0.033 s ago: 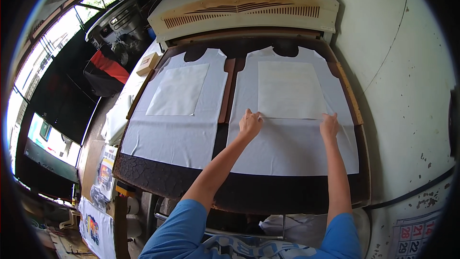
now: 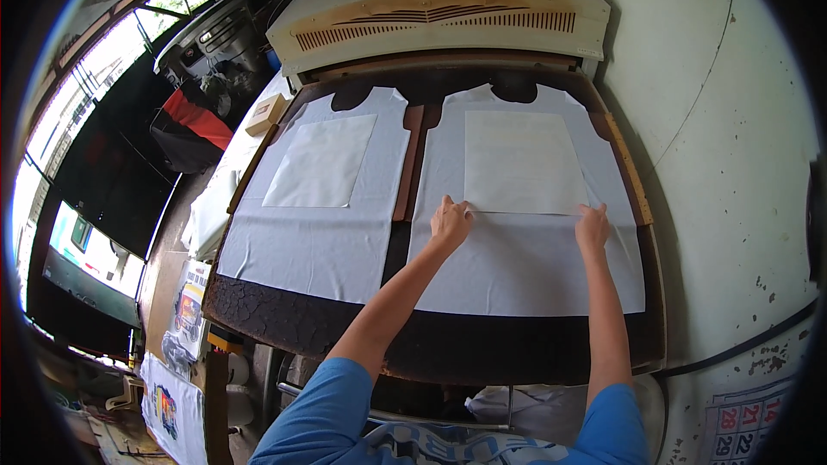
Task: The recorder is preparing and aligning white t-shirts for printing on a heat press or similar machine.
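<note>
Two white sleeveless shirt panels lie flat side by side on a dark, worn press bed. On the right panel (image 2: 525,267) rests a rectangular off-white paper sheet (image 2: 521,159). My left hand (image 2: 450,224) pinches this sheet at its near left corner, fingers closed. At the near right corner my right hand (image 2: 593,228) pinches the same sheet between thumb and finger. The sheet's near edge runs straight between both hands. A second paper sheet (image 2: 320,161) lies untouched on the left panel (image 2: 301,250).
A large cream machine housing (image 2: 439,4) with vent slots stands behind the press bed (image 2: 482,349). A wooden strip (image 2: 629,168) edges the bed's right side, close to a white wall (image 2: 715,103). Left are a small cardboard box (image 2: 266,114) and a printed white shirt (image 2: 175,409).
</note>
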The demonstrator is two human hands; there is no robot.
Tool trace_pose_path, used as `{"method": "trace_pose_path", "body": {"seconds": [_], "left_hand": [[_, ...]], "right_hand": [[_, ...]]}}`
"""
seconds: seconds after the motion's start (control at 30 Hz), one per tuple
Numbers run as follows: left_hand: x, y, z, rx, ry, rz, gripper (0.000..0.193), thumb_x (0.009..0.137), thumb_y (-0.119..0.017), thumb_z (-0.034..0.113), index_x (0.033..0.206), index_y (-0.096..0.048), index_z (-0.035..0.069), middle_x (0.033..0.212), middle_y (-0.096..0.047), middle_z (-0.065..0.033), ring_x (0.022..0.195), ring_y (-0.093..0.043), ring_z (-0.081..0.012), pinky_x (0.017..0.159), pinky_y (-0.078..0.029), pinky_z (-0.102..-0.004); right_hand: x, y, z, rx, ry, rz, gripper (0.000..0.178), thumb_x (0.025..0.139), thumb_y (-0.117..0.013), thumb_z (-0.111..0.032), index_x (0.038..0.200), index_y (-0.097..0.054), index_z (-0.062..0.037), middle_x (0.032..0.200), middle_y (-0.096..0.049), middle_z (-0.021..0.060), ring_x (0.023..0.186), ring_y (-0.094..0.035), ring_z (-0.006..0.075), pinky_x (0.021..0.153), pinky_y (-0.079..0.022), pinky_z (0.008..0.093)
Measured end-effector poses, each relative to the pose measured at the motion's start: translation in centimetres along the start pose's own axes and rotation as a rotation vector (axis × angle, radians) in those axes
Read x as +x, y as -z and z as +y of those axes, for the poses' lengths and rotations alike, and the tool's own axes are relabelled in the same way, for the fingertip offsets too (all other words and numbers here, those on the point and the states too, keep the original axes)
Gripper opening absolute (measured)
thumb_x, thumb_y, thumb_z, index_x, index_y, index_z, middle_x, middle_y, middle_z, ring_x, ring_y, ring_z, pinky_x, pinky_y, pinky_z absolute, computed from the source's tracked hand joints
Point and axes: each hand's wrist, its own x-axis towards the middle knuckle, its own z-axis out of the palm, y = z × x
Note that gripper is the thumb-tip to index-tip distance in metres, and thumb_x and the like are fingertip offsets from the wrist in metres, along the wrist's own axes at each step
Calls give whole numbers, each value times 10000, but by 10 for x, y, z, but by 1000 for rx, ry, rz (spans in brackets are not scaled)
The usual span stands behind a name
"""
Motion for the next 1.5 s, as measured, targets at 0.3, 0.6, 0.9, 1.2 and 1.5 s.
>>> {"method": "trace_pose_path", "body": {"seconds": [0.3,0.6,0.9,1.2,1.5], "left_hand": [[7,8,-7,16,-36,-2,272,760,-526,163,1018,-598,114,973,-488,-154,870,-543,-312,732,-455,-402],[-99,56,-30,-257,-352,161,311,766,-554,122,1077,-542,115,920,-497,-113,769,-558,-277,635,-467,-365],[-348,146,-160,-267,-177,287,188,726,-556,42,908,-581,77,837,-510,-73,728,-552,-241,606,-469,-336],[-391,141,-247,12,-234,343,152,656,-558,92,808,-551,92,768,-495,-41,691,-530,-187,604,-437,-305],[-384,132,-261,94,-364,308,203,611,-581,161,799,-519,115,696,-444,1,620,-475,-148,536,-370,-270]], "right_hand": [[1,4,-8,12,-21,-36,325,736,-469,-11,1018,-606,-97,999,-488,184,829,-564,342,728,-469,393],[-72,34,-33,258,217,157,263,779,-462,15,1018,-553,-46,888,-496,134,806,-532,311,672,-448,380],[-364,111,-139,645,556,-196,114,727,-485,57,773,-570,-4,744,-514,124,679,-528,266,569,-427,346],[-426,99,-184,329,441,-294,171,812,-441,-138,771,-553,-15,747,-527,128,697,-516,322,592,-411,400],[-418,96,-200,3,793,385,255,800,-426,-164,569,-523,-117,587,-500,25,496,-481,211,445,-376,321]]}}
